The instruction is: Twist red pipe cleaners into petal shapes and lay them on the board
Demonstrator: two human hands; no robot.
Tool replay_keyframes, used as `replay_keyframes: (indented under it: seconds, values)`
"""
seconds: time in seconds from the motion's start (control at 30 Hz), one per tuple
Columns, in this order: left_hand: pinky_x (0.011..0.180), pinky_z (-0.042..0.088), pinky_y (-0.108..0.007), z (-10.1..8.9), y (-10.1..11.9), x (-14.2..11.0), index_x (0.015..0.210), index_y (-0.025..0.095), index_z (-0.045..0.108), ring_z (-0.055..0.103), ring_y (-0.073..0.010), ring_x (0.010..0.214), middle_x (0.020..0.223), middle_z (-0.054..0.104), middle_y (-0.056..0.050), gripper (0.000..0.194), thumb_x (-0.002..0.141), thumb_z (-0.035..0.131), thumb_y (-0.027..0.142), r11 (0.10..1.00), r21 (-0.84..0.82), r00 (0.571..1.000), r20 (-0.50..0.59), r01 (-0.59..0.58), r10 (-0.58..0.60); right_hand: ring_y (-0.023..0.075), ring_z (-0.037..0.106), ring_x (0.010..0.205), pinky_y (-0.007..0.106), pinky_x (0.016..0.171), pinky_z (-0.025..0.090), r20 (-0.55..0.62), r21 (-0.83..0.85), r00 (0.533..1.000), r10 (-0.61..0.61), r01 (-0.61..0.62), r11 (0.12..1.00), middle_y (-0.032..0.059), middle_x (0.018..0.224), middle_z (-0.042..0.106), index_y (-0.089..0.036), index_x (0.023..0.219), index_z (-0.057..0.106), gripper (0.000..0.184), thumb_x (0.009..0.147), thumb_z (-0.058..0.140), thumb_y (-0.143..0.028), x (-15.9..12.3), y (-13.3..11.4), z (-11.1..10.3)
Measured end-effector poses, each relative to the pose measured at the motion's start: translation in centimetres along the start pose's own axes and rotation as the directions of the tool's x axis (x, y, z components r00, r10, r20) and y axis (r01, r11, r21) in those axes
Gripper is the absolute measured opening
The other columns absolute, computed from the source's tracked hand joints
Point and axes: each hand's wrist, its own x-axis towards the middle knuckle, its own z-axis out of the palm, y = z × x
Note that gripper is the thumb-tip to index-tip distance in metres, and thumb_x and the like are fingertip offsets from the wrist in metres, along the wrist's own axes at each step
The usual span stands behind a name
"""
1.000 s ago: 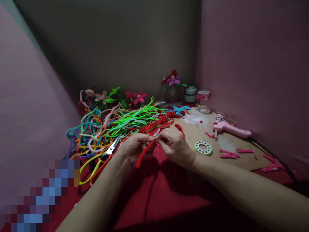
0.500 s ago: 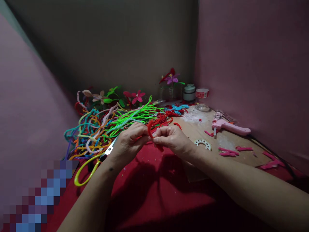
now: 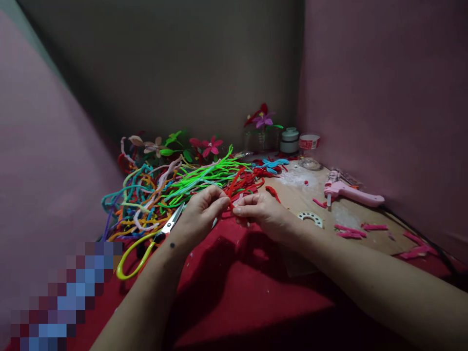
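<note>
Pinching the red strand (image 3: 231,205) in the fingers of left hand (image 3: 199,214) and right hand (image 3: 268,214), centre, I could snag the scissors (image 3: 169,226), 8 o'clock, if left wrist (image 3: 171,256) swings out.

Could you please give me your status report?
Left hand, right hand pinching red fuzzy stem. Scissors close at left. Green stem pile just beyond.

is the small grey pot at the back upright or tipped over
Upright: the small grey pot stands with its narrower top facing up.
</note>
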Motion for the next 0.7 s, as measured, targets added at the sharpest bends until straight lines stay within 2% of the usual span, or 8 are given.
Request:
replay_keyframes:
  seconds: [0.07,0.17,0.27,0.33,0.4,0.53,0.7]
  values:
    - [0.05,0.033,-0.02,0.1,-0.1,0.0,0.07,0.016,0.054,0.041,-0.0087,0.053,0.059,0.048,0.003,0.012,0.075,0.054,0.027,1.0,0.023,0.999,-0.031,-0.021,0.022,0.0081,0.041,0.049,0.023,0.05,0.032,-0.084,-0.07,0.996,-0.01,0.004,0.998,-0.0015,0.052,0.05,-0.014,0.057,0.056,0.013,0.067,0.058,-0.021,0.0,0.2,0.1]
    - [0.053,0.034,-0.02,0.5,-0.5,0.0,0.072,0.016,0.058,0.043,-0.0092,0.056,0.062,0.051,0.002,0.012,0.074,0.054,0.027,0.987,0.146,0.993,-0.087,-0.072,0.085,0.0085,0.043,0.052,0.023,0.053,0.033,-0.193,-0.299,0.973,-0.124,0.062,0.952,-0.0012,0.055,0.051,-0.014,0.057,0.054,0.014,0.07,0.056,-0.021,-0.1,0.6,0.3]
    - [0.06,0.036,-0.021,0.9,-1.0,-0.2,0.074,0.016,0.061,0.048,-0.0106,0.061,0.064,0.056,0.001,0.013,0.076,0.051,0.024,0.922,0.363,0.982,-0.075,-0.133,0.171,0.0092,0.045,0.055,0.023,0.056,0.034,-0.178,-0.536,0.946,-0.27,0.136,0.833,-0.0006,0.057,0.052,-0.014,0.058,0.054,0.015,0.073,0.051,-0.017,-0.2,1.0,0.5]
    - [0.062,0.037,-0.021,0.9,-1.1,-0.2,0.074,0.016,0.061,0.05,-0.0112,0.063,0.067,0.058,0.0,0.014,0.077,0.049,0.022,0.869,0.467,0.979,-0.028,-0.164,0.2,0.0092,0.046,0.055,0.023,0.056,0.034,-0.156,-0.637,0.937,-0.313,0.147,0.757,-0.0005,0.057,0.053,-0.014,0.059,0.054,0.015,0.073,0.05,-0.014,-0.3,1.1,0.6]
    - [0.062,0.037,-0.021,0.8,-1.1,-0.2,0.074,0.016,0.061,0.05,-0.0111,0.063,0.068,0.059,0.0,0.015,0.077,0.049,0.024,0.849,0.499,0.981,0.008,-0.173,0.195,0.0093,0.047,0.055,0.023,0.056,0.034,-0.148,-0.682,0.935,-0.322,0.139,0.718,-0.0001,0.058,0.054,-0.014,0.06,0.055,0.015,0.073,0.049,-0.013,-0.4,1.1,0.6]
    - [0.056,0.035,-0.02,0.5,-0.8,-0.1,0.074,0.016,0.061,0.048,-0.0103,0.058,0.062,0.057,0.001,0.017,0.076,0.051,0.03,0.877,0.457,0.988,0.032,-0.15,0.152,0.0092,0.047,0.055,0.022,0.055,0.034,-0.146,-0.702,0.933,-0.328,0.136,0.699,0.0005,0.058,0.055,-0.013,0.062,0.057,0.015,0.075,0.049,-0.013,-0.4,1.1,0.5]
    - [0.053,0.033,-0.02,0.5,-0.4,-0.2,0.068,0.016,0.056,0.043,-0.0094,0.054,0.057,0.051,0.002,0.016,0.078,0.048,0.025,0.864,0.483,0.99,0.063,-0.142,0.127,0.0095,0.047,0.055,0.022,0.055,0.035,-0.135,-0.736,0.925,-0.356,0.147,0.66,0.0007,0.059,0.056,-0.014,0.061,0.056,0.015,0.074,0.051,-0.014,-0.6,1.3,0.6]
